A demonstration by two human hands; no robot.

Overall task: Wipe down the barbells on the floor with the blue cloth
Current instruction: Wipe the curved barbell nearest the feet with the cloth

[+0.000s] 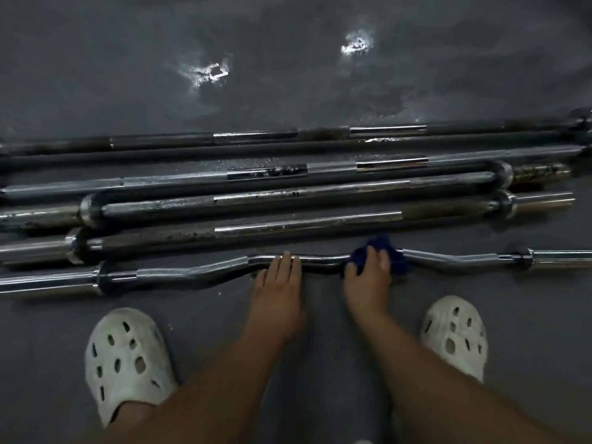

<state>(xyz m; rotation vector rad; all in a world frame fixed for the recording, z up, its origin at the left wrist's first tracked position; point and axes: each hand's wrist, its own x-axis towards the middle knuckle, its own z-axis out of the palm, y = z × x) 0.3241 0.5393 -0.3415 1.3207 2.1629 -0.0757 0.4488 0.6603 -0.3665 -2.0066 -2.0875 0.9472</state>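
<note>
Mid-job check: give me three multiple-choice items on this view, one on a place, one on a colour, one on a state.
1. Which bar is the blue cloth on? A the farthest straight bar; B the curved bar nearest the feet; C none, the floor.
2. What colour are the clogs? A black; B red; C white.
3. How is the left hand? A flat on the bar, fingers straight; B fisted in the air; C gripping the cloth.
Key: B, the right hand holds it on the curved bar; C, both are white; A, its fingers lie straight over the bar.
</note>
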